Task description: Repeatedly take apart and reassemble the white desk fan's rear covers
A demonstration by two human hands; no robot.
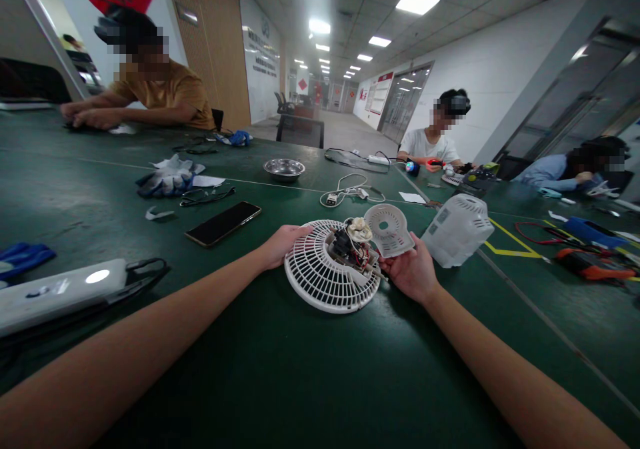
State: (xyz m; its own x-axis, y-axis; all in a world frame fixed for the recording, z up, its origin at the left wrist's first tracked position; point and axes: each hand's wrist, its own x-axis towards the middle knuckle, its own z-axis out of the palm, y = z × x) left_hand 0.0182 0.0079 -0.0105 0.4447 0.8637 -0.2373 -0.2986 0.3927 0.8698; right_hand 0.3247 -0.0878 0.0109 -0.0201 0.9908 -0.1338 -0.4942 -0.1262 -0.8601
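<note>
A round white fan grille [313, 282] is in front of me, with a motor and bundled wires [353, 242] exposed at its centre. At the grille's left rim, my left hand [284, 245] is closed, its fingertips partly hidden. A small white plastic motor cover [387, 225] with slots and a round hole stands tilted beside the motor. My right hand [414, 269] is closed on this cover's lower edge, palm up, with its fingers close to the wires. Right of that hand stands a white vented plastic housing [457, 232].
Farther out on the green table lie a phone [223, 223], gloves [167, 177], a metal bowl [284, 169] and a white cable [345, 192]. A white power strip [65, 292] is at left, a multimeter [595, 262] at right. Several people sit around the table.
</note>
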